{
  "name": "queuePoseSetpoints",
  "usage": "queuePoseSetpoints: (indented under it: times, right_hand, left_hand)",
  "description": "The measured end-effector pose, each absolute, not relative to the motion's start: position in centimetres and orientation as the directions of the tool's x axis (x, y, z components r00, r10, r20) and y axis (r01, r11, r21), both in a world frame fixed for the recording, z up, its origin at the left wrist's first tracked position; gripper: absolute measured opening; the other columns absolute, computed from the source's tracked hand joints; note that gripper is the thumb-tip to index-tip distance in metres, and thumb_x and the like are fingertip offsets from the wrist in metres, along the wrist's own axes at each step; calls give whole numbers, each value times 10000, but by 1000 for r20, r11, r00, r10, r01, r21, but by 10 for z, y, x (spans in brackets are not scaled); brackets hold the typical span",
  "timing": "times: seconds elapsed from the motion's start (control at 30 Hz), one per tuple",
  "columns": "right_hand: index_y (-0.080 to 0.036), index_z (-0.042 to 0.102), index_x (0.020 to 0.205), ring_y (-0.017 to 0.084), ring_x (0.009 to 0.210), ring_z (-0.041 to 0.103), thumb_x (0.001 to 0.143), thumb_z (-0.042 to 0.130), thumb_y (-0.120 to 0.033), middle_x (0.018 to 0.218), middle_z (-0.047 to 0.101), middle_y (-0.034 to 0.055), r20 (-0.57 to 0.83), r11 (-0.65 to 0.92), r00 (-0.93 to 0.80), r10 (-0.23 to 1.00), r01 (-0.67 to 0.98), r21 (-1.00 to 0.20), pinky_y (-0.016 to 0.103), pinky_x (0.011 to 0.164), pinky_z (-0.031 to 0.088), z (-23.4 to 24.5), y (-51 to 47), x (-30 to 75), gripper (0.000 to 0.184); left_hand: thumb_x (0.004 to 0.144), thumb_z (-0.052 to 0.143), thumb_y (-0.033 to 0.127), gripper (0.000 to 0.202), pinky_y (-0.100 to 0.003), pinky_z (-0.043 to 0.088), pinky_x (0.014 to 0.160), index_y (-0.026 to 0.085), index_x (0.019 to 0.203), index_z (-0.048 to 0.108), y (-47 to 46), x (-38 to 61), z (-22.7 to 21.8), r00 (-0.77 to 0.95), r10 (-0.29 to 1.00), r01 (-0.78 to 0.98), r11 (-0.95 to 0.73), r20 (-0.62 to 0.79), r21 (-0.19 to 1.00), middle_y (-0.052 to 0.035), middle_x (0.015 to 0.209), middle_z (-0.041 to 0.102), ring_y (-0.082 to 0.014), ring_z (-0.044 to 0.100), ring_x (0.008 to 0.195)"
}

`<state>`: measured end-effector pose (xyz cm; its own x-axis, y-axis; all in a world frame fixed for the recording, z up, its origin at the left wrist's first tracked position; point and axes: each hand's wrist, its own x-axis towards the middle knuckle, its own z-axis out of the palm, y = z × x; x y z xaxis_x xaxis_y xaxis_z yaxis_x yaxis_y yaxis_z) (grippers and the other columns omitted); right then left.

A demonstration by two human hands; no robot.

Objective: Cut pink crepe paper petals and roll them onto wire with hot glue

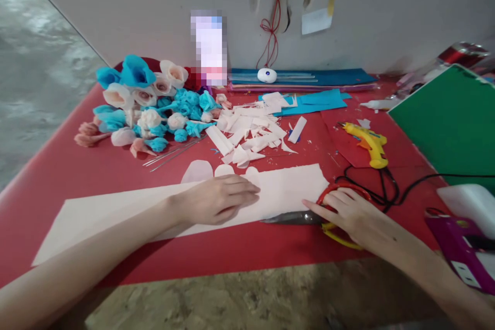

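Observation:
My left hand [218,199] lies flat, fingers stretched out, on a long strip of pale pink paper [116,206] spread across the red table [69,165]. My right hand [353,211] rests on the red and yellow handles of a pair of scissors [305,216] that lies on the table, blades pointing left at the paper's lower edge. The fingers are extended over the handles rather than closed through them.
A pile of blue, white and pink paper flowers [147,108] with thin wires lies back left. Paper scraps [251,131] sit mid-table. A yellow glue gun [369,143] with black cord, a green board [452,118], blue paper sheets [309,87] and a purple box [460,247] stand right.

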<state>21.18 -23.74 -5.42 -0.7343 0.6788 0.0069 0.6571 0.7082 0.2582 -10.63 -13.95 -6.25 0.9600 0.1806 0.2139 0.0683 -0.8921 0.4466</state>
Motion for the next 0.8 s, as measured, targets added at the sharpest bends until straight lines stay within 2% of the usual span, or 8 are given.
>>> queuePoseSetpoints:
  times: [0.1,0.23,0.4,0.57,0.8]
  right_hand:
    - [-140,383,1299,212,781,472,704,407,-62,821,535,61,-13,660,-684,729,698,277,398,821,332,-56,-244,209,601]
    - [-84,333,1311,246,879,467,666,392,-43,900,546,91,-35,655,-674,738,703,276,438,862,321,-57,-248,204,649]
    - [-118,464,1154,246,903,463,652,394,-26,921,560,93,-2,668,-687,726,705,238,428,863,313,-56,-242,198,516]
    - [-126,511,1054,242,859,462,617,409,-31,874,567,92,13,690,-708,707,693,208,406,825,321,-53,-233,188,458]
    - [-127,549,941,199,739,463,734,379,-48,749,570,66,69,758,-784,617,615,219,357,758,330,-49,-225,184,279]
  left_hand:
    - [817,402,99,416,-408,390,995,148,1224,471,-137,-107,-65,962,180,68,-886,204,459,-117,1238,548,-228,457,1175]
    - [818,397,94,412,-395,359,1018,135,1222,470,-138,-108,-67,967,176,76,-890,185,450,-104,1266,528,-226,432,1191]
    - [835,386,113,388,-374,358,1011,125,1211,481,-139,-108,-64,969,184,95,-892,163,442,-94,1265,530,-217,430,1182]
    - [836,373,109,381,-384,355,1009,107,1199,490,-139,-107,-63,970,162,76,-911,182,406,-110,1249,541,-225,437,1173]
    - [845,367,122,386,-372,355,1005,115,1216,476,-138,-108,-65,974,172,97,-905,149,414,-104,1258,532,-215,426,1182]
